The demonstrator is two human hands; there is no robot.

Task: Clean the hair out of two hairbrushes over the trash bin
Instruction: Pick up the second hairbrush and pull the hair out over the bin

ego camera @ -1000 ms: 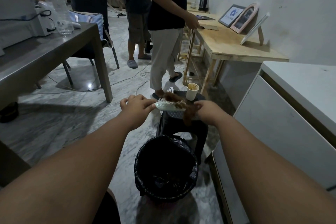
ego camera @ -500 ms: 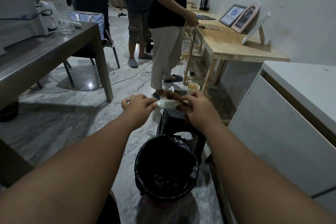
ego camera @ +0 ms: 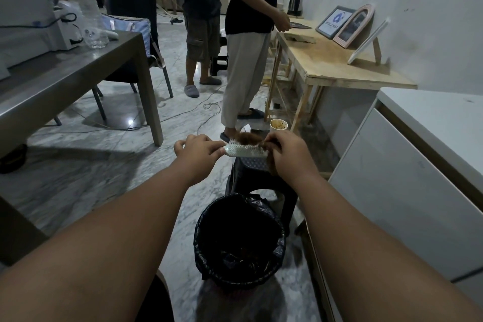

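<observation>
A person's left hand grips the handle end of a white hairbrush, held level above a black stool, beyond the lined trash bin. The right hand pinches brown hair tangled in its bristles. A paper cup stands behind.

The trash bin mouth is open from above. A black stool stands touching its far side, and a white cabinet stands near its right. Bare floor lies left of the bin.
</observation>
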